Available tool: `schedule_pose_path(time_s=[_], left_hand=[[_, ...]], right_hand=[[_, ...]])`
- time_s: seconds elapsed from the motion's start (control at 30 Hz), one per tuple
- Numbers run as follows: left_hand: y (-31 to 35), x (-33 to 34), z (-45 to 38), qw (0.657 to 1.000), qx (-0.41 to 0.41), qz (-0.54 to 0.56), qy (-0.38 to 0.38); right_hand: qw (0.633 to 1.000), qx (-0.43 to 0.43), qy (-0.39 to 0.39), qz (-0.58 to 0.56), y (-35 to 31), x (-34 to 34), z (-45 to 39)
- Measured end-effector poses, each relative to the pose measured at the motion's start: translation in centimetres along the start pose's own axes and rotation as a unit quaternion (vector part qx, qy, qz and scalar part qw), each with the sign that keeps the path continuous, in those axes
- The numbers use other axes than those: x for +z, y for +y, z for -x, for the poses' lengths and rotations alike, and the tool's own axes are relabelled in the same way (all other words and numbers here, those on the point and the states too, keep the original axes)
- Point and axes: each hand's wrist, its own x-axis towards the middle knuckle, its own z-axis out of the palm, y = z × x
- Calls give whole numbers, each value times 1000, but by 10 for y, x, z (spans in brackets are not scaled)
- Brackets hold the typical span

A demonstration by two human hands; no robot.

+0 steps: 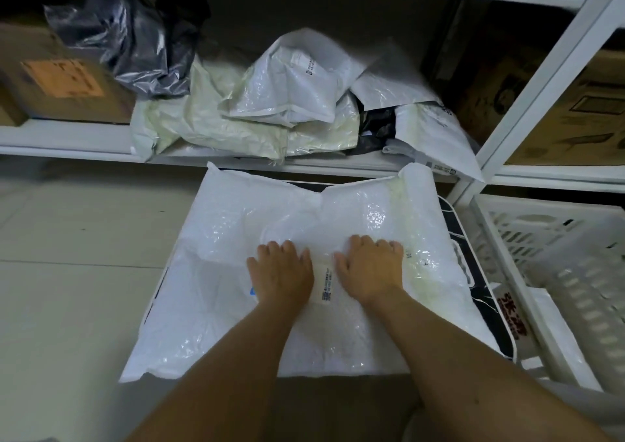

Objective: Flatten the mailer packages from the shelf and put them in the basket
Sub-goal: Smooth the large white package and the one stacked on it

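On the big white mailer (236,255), left hand (282,272) at nine o'clock and right hand (370,267) at three press down, fingers straight and together.

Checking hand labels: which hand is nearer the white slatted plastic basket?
Right hand: it presses the mailer's right half, toward the basket. Left hand presses farther left.

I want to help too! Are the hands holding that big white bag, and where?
Nothing is gripped. The left hand and right hand press flat, side by side, on the middle of the white mailer, near its printed label.
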Motion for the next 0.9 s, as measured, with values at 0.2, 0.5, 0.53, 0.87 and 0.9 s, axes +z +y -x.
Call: schedule_pose_path(time_s=[0.2, 0.5, 0.53, 0.87, 0.9], left_hand=[[15, 11, -39, 986, 157, -44, -43], [9, 33, -56, 977, 104, -83, -170], [12, 31, -58, 977, 94, -76, -176], [19, 26, -73, 991, -4, -80, -111], [18, 23, -77, 994, -16, -66, -82]], right_hand=[[1000, -28, -12, -2, 3, 3, -41], [978, 27, -202, -38, 18, 38, -49], [977, 29, -207, -44, 19, 37, -52], [990, 77, -114, -22, 23, 28, -66], [991, 87, -99, -18, 23, 26, -69]])
